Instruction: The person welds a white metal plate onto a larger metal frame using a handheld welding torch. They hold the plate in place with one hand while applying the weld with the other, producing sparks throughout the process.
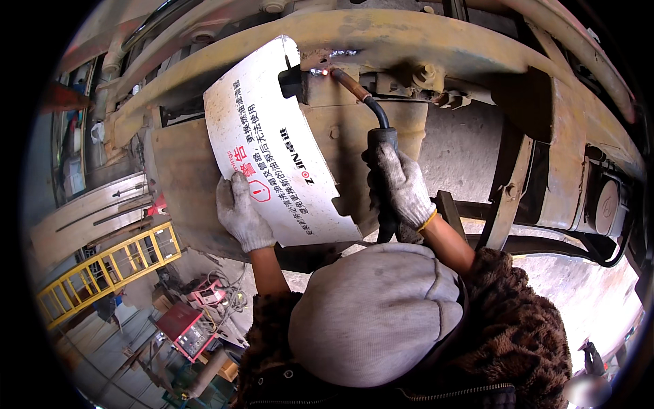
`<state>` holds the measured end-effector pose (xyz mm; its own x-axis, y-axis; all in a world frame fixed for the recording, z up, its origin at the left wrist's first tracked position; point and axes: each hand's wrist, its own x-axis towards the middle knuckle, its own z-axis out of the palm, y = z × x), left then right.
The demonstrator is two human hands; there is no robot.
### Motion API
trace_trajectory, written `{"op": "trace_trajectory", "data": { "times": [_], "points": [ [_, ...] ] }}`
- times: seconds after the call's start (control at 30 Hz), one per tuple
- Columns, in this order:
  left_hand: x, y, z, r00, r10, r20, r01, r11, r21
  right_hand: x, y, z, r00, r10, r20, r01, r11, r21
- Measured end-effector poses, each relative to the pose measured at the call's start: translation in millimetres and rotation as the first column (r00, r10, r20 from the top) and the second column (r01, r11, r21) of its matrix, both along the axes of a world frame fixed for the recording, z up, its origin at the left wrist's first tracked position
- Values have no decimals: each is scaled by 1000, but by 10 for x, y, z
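Observation:
My left hand (243, 217), in a pale knitted glove, grips the lower left edge of a white printed cardboard sheet (279, 157) with its thumb on the front. A notch in the sheet's upper right edge lies beside a steel bracket (320, 92). My right hand (403, 183), gloved too, is closed around the black handle of a welding torch (382, 138). The torch's curved copper-coloured neck points up and left. A small bright glow shows at its tip, by the joint of the bracket and a rusty curved beam (381, 34). The fingers behind the handle are partly hidden.
A rusty tank-like box (398, 133) sits behind the sheet. Brown steel braces (509, 194) stand right. A yellow ladder (112, 273) and a red machine (187, 330) with cables are lower left. A grey cap (375, 313) fills the lower middle.

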<state>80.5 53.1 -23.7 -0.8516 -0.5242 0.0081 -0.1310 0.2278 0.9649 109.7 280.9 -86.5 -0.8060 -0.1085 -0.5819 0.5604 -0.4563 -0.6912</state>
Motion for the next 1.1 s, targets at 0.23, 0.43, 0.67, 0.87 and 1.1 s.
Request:
{"op": "trace_trajectory", "data": {
  "times": [0.23, 0.43, 0.67, 0.87, 1.1],
  "points": [
    [-5, 9, -73, 1000, 6, -27, -7, 999, -52, -27, 61, 29, 998, 43, 51, -34, 983, -179],
    [10, 78, -39, 999, -37, -31, 37, 999, 6, -53, 57, 60, 997, 45, 70, -33, 985, -169],
    [20, 101, -32, 989, -129, 67, 135, 988, -79, -57, 40, 9, 999, 36, 40, -29, 986, -164],
    [23, 85, -121, 986, -132, 105, 145, 982, -124, -34, 67, 65, 999, 34, 28, -31, 993, -118],
    [18, 161, -122, 982, -154, 107, 167, 978, -124, -33, 45, -14, 998, 2, -56, -2, 1000, -1]
  ]
}}
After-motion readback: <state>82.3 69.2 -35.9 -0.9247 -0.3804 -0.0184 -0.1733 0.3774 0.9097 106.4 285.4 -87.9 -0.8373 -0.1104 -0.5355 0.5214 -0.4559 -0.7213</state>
